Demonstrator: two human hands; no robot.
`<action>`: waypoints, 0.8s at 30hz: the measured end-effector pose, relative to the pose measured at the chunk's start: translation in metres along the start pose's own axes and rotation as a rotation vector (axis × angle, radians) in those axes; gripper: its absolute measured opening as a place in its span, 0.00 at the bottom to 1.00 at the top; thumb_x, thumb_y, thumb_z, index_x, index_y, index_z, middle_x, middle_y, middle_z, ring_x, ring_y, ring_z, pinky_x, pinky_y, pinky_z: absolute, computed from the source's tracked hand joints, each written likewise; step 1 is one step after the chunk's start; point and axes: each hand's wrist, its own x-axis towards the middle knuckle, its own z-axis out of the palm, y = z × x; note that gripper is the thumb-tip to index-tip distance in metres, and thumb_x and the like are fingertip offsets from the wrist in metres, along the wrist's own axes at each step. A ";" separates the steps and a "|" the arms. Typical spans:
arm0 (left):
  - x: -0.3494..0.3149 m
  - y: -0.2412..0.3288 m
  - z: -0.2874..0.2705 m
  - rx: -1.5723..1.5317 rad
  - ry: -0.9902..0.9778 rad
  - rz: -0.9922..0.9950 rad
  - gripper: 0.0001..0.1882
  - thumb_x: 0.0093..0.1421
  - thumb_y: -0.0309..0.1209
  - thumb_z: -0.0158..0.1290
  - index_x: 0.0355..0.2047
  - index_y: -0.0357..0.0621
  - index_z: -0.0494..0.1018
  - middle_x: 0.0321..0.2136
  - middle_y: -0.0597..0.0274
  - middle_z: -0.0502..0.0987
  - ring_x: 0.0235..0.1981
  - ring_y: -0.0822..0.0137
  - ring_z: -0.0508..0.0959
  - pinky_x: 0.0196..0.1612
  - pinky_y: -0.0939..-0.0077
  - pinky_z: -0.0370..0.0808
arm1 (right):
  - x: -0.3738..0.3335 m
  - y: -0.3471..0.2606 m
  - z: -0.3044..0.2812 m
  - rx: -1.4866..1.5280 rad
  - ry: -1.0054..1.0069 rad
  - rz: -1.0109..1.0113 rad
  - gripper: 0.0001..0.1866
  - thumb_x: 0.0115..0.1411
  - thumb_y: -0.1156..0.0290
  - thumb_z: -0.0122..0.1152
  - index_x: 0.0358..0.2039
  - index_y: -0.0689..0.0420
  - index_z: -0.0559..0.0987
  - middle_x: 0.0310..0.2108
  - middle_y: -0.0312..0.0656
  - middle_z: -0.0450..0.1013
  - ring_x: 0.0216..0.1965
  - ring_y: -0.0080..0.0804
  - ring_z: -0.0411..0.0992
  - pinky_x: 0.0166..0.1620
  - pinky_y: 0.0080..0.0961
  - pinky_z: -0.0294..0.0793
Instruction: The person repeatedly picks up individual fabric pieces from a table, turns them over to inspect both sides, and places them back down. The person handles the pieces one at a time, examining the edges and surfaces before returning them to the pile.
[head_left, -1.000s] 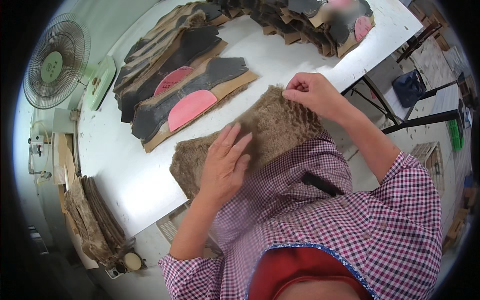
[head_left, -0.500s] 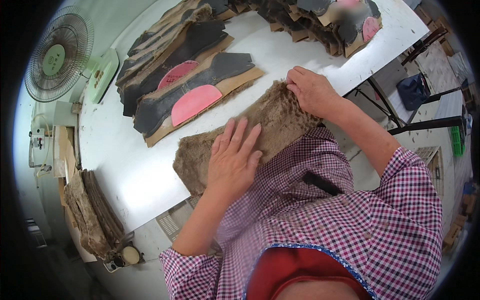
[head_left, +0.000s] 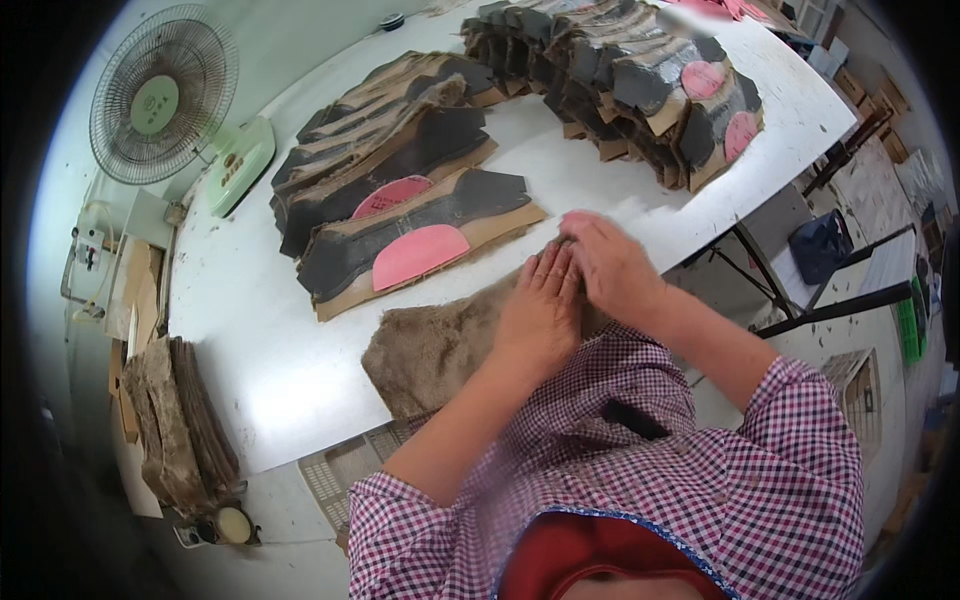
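A brown fur piece lies pile side up along the near table edge, its lower side against my checked clothing. My left hand rests flat on it, fingers stretched toward its right end. Just beside those fingertips, my right hand bends over the right end of the fur; its fingertips are smeared by motion, so its grip is unclear. Both hands hide that end. Beyond them lies a backed piece in dark grey and tan with a pink half-round patch.
Overlapping backed fur pieces lie behind, and a tall stack of similar ones curves along the far right of the white table. A green fan stands at left. Folded fur pieces hang off the left side.
My left hand has slid right along the fur to meet my right hand. The right hand has moved slightly down and left from the fur's upper right corner. The view has shifted.
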 end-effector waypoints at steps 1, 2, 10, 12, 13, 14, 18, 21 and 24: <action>-0.004 0.000 -0.003 -0.112 0.002 -0.012 0.28 0.63 0.33 0.40 0.61 0.29 0.60 0.63 0.44 0.61 0.68 0.51 0.55 0.70 0.57 0.48 | -0.002 -0.019 -0.001 0.264 -0.231 0.148 0.20 0.63 0.71 0.49 0.54 0.65 0.69 0.58 0.56 0.64 0.59 0.53 0.63 0.60 0.39 0.64; -0.004 -0.001 -0.010 -0.223 0.006 -0.027 0.28 0.63 0.33 0.40 0.61 0.29 0.59 0.63 0.44 0.61 0.68 0.51 0.55 0.70 0.57 0.48 | -0.006 -0.019 0.004 0.220 -0.284 0.127 0.22 0.65 0.67 0.48 0.57 0.66 0.67 0.61 0.56 0.61 0.62 0.52 0.59 0.64 0.39 0.59; -0.070 -0.019 -0.037 0.014 -0.041 -0.190 0.37 0.68 0.49 0.38 0.66 0.31 0.49 0.67 0.45 0.51 0.70 0.54 0.49 0.71 0.58 0.42 | -0.012 -0.028 0.005 -0.273 -0.513 -0.021 0.36 0.66 0.54 0.49 0.65 0.65 0.55 0.68 0.52 0.50 0.70 0.44 0.46 0.71 0.37 0.41; -0.085 -0.030 -0.042 0.028 -0.026 -0.233 0.38 0.67 0.50 0.40 0.66 0.31 0.49 0.67 0.43 0.52 0.70 0.53 0.49 0.71 0.58 0.43 | -0.012 -0.027 0.005 -0.309 -0.527 -0.028 0.37 0.65 0.53 0.50 0.66 0.65 0.55 0.69 0.52 0.48 0.71 0.44 0.44 0.72 0.36 0.40; -0.091 -0.036 -0.046 0.040 -0.026 -0.251 0.38 0.67 0.50 0.40 0.66 0.31 0.49 0.67 0.43 0.52 0.70 0.53 0.49 0.71 0.58 0.43 | -0.011 -0.028 0.005 -0.312 -0.535 -0.023 0.38 0.65 0.53 0.50 0.66 0.65 0.54 0.69 0.52 0.48 0.71 0.44 0.44 0.72 0.36 0.40; -0.096 -0.041 -0.049 0.052 -0.027 -0.268 0.38 0.67 0.50 0.39 0.66 0.30 0.49 0.67 0.43 0.51 0.70 0.54 0.49 0.71 0.59 0.42 | -0.010 -0.029 0.004 -0.315 -0.544 -0.017 0.38 0.64 0.53 0.51 0.66 0.65 0.54 0.69 0.52 0.48 0.71 0.44 0.44 0.72 0.36 0.40; -0.111 -0.056 -0.057 0.098 -0.052 -0.358 0.38 0.68 0.49 0.38 0.66 0.30 0.48 0.67 0.42 0.51 0.70 0.54 0.48 0.71 0.60 0.41 | -0.013 -0.027 0.005 -0.343 -0.550 -0.004 0.40 0.64 0.54 0.51 0.67 0.64 0.51 0.69 0.53 0.47 0.71 0.44 0.43 0.72 0.37 0.39; -0.121 -0.070 -0.059 0.095 -0.031 -0.406 0.37 0.68 0.47 0.39 0.66 0.29 0.48 0.67 0.41 0.52 0.70 0.53 0.48 0.71 0.60 0.41 | -0.011 -0.026 0.004 -0.351 -0.539 0.022 0.39 0.63 0.55 0.51 0.67 0.64 0.51 0.69 0.53 0.47 0.71 0.44 0.44 0.72 0.37 0.38; -0.132 -0.079 -0.060 0.081 0.013 -0.482 0.37 0.67 0.46 0.41 0.66 0.29 0.49 0.66 0.41 0.53 0.70 0.51 0.49 0.71 0.58 0.42 | -0.016 -0.016 -0.003 -0.384 -0.519 0.062 0.39 0.63 0.56 0.50 0.68 0.63 0.51 0.69 0.54 0.47 0.71 0.45 0.44 0.72 0.38 0.37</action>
